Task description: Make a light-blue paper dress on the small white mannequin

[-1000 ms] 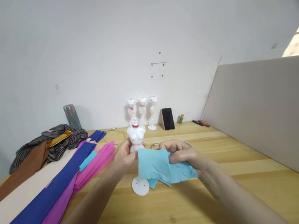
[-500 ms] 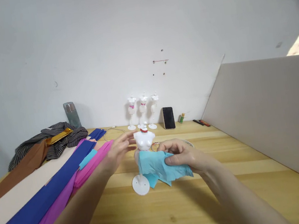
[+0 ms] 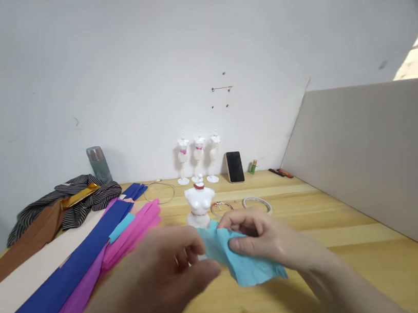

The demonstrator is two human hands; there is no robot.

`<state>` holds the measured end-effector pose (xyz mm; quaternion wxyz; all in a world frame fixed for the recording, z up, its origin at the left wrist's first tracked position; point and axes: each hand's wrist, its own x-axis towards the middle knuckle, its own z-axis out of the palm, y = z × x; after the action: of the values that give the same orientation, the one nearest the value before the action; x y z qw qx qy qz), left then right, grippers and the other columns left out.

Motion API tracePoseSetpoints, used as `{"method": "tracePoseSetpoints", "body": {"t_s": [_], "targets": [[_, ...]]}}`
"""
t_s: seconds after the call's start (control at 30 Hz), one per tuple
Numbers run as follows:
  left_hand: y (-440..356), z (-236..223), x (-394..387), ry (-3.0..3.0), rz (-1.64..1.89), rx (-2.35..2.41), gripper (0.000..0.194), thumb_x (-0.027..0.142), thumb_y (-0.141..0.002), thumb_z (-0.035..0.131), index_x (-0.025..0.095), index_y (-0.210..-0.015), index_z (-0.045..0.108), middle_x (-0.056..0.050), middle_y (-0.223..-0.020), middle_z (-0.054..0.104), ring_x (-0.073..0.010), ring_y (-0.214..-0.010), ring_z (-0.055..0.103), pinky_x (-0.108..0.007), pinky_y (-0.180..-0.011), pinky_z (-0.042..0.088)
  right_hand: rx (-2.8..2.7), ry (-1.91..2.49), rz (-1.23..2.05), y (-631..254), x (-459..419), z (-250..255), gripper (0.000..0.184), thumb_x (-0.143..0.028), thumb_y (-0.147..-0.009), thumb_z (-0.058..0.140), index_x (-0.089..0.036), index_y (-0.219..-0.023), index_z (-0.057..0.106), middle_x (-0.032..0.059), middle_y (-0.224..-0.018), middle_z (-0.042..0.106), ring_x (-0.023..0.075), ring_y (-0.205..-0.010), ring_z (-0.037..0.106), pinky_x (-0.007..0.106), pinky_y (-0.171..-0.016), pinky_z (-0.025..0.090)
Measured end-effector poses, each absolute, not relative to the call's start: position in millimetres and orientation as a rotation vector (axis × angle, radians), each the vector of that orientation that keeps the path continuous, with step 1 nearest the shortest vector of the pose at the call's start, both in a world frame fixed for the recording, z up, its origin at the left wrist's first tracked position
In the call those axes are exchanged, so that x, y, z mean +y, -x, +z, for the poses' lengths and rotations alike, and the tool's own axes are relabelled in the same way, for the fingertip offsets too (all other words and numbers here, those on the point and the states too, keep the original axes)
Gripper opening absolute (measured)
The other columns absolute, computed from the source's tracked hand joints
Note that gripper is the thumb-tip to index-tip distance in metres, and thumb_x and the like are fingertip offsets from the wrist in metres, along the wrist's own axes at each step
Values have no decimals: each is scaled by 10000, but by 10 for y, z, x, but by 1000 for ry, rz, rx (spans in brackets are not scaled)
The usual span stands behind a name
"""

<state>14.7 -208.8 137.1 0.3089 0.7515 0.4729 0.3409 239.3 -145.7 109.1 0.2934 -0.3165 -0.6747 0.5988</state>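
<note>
Right hand [image 3: 271, 238] pinching blue sheet [image 3: 250, 271], bunched before white dummy [image 3: 199, 200] | left hand [image 3: 159, 277] half-curled, blurred, grip: cannot tell | done: red band [image 3: 199, 186] round neck | left: sheet seemingly unfastened

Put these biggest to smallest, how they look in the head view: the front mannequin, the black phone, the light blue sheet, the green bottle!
1. Light blue sheet, held nearer the camera
2. Front mannequin
3. Black phone
4. Green bottle

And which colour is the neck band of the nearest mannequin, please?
The neck band is red, seen best in the head view.
</note>
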Motion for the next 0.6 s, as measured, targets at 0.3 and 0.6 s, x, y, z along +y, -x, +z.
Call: {"method": "tracePoseSetpoints", "body": {"t_s": [0.3,0.6], "targets": [[-277,1170,-2021,-2090,817,1406,138,335,-759,647,231,-749,557,19,-588,557,-152,-540,479,-263,-481,253,-2025,861,1477,-2365,-1701,1173,120,-262,-768,649,-174,-845,677,-12,-675,533,92,-575,462,195,-518,396],[-375,1252,-2058,-2079,677,1370,150,289,-780,572,201,-699,482,47,-588,477,-112,-547,419,-244,-503,266,-1674,828,1581,-2406,-1608,1088,458,-441,-755,735,-196,-1138,677,10,-753,605,107,-644,565,206,-569,467]]}}
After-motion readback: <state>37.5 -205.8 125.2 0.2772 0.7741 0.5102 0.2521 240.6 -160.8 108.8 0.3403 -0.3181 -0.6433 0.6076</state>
